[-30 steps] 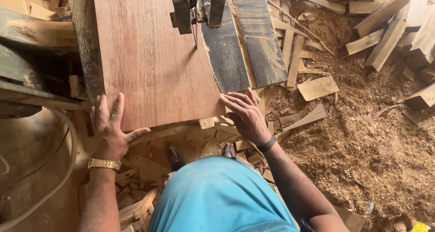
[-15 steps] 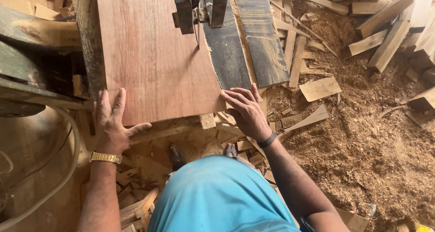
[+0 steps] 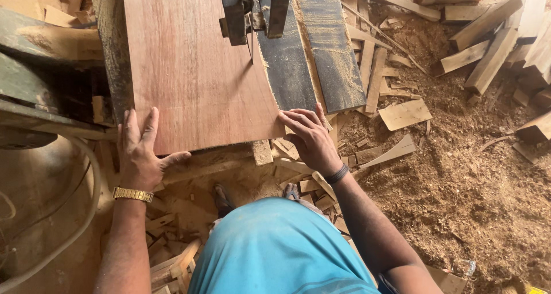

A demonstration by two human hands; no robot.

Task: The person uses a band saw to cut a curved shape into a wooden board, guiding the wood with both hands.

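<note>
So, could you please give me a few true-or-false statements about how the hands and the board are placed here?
1. Both hands press on the near edge of the reddish-brown flat wooden board. True.
2. The left hand has a black band on its wrist. False: it has a gold wristwatch; the black wristband is by the right hand.
3. The dark metal saw guide stands over the board's far part. True.
4. The ground on the right is bare concrete. False: sawdust and wooden offcuts cover it.

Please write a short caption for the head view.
Both hands press a reddish board at the saw blade.
</note>
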